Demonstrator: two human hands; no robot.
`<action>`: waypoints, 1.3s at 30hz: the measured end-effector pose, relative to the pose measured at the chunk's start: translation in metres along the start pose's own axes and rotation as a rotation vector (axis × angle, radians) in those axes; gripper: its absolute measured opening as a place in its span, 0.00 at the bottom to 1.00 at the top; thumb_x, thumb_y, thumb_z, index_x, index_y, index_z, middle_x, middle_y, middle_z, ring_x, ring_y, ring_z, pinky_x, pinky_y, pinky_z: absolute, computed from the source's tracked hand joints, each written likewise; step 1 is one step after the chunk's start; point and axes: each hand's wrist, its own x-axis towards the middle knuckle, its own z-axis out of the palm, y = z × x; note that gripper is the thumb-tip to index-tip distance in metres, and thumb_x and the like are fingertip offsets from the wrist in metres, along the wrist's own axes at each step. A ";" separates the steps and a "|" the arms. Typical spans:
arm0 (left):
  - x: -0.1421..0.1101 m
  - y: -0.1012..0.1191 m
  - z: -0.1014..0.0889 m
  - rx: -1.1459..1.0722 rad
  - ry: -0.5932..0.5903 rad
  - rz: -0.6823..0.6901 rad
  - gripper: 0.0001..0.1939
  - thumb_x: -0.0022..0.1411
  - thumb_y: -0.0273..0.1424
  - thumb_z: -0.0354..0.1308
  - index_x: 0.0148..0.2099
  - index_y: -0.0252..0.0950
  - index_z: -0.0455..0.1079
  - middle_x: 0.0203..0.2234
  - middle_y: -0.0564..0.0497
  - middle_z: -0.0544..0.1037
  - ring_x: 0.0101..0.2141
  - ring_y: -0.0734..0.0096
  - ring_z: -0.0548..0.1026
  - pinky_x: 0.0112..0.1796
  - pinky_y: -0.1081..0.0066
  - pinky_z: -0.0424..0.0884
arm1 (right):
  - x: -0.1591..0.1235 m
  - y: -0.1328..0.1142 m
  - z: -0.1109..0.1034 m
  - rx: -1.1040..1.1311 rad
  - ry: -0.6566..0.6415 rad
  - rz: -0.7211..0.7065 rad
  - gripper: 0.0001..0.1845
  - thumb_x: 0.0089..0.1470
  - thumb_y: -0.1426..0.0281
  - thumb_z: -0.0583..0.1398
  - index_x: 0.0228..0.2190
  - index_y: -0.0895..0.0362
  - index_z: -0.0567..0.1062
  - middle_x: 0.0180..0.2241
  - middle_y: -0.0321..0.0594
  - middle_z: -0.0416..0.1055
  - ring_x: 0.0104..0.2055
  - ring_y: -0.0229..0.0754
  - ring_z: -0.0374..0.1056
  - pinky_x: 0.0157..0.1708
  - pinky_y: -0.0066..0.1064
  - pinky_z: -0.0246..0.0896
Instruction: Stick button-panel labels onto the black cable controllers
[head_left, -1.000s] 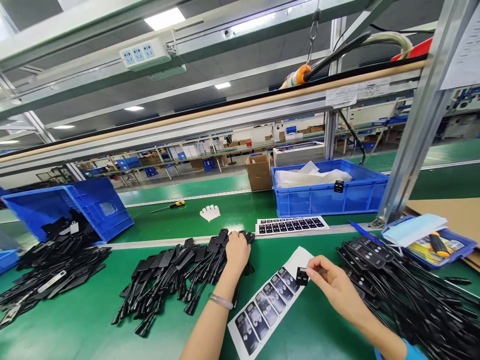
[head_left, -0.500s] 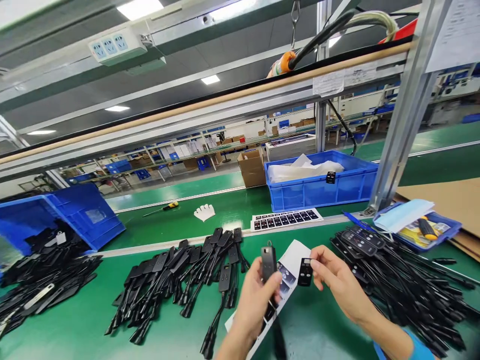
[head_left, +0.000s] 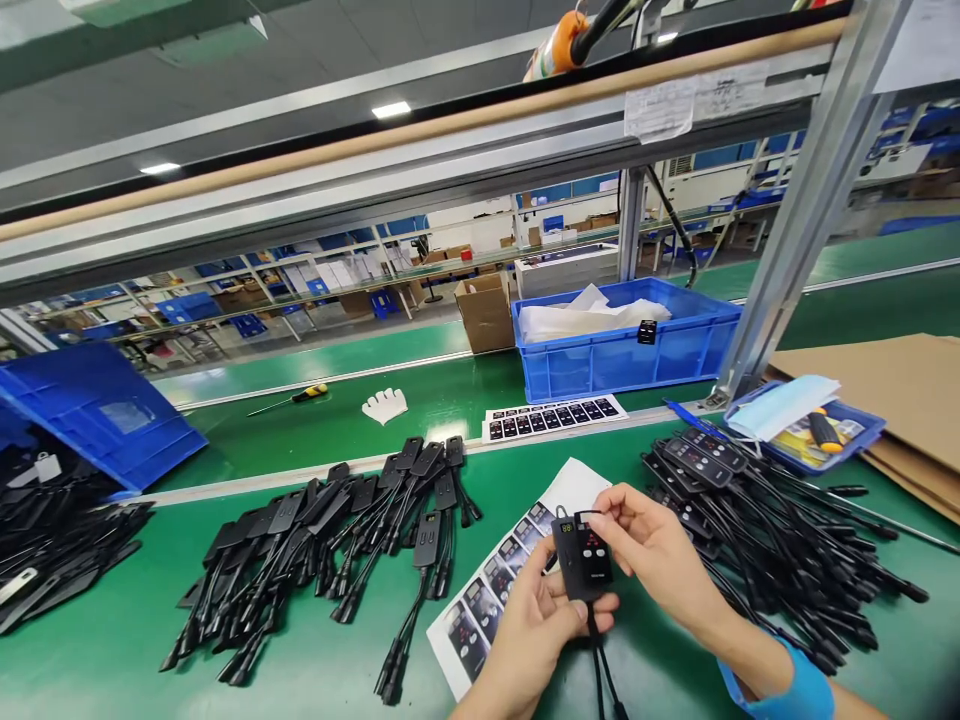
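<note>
My left hand (head_left: 534, 622) is wrapped round a black cabled controller (head_left: 570, 574), its front turned up and its two cables hanging down. Between thumb and fingers, my right hand (head_left: 651, 545) pinches the top of a black printed sticker (head_left: 598, 556). The sticker overlaps the right part of the controller's face; whether it is stuck down I cannot tell. Under my left hand lies a white sticker sheet (head_left: 573, 482) with printed labels. On the right is a pile of controllers with printed faces (head_left: 705, 458); plain black controllers (head_left: 285, 512) lie to the left.
A blue bin (head_left: 630, 365) with white sheets stands at the back. In front of it lie more label sheets (head_left: 555, 418). A glove (head_left: 385, 405) and a screwdriver (head_left: 289, 399) are further left. A small tray (head_left: 806, 460) and cardboard (head_left: 915, 400) sit at right, near a metal post (head_left: 810, 210).
The controller has turned to show its front, and the sticker in my right hand has moved left onto its face. The sheet now lies on the table. The camera view has tilted down.
</note>
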 end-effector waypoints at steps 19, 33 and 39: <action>-0.006 -0.001 0.005 0.026 -0.028 -0.033 0.37 0.53 0.34 0.66 0.60 0.34 0.52 0.39 0.41 0.77 0.42 0.53 0.76 0.43 0.59 0.71 | -0.007 0.012 0.006 -0.110 -0.046 0.044 0.11 0.52 0.62 0.61 0.30 0.57 0.70 0.23 0.33 0.64 0.25 0.36 0.60 0.23 0.26 0.58; -0.001 -0.015 -0.004 0.044 -0.067 0.038 0.36 0.54 0.37 0.65 0.60 0.38 0.52 0.38 0.42 0.77 0.41 0.55 0.77 0.41 0.61 0.71 | -0.007 0.019 0.006 -0.131 -0.021 0.066 0.08 0.52 0.64 0.60 0.29 0.57 0.69 0.21 0.32 0.63 0.23 0.35 0.59 0.22 0.26 0.56; 0.000 -0.024 -0.008 0.043 -0.076 0.058 0.33 0.56 0.36 0.64 0.60 0.38 0.54 0.38 0.42 0.76 0.40 0.56 0.77 0.41 0.62 0.72 | -0.006 0.019 0.007 -0.135 -0.013 0.069 0.08 0.50 0.64 0.61 0.28 0.57 0.70 0.21 0.32 0.63 0.23 0.36 0.59 0.23 0.26 0.56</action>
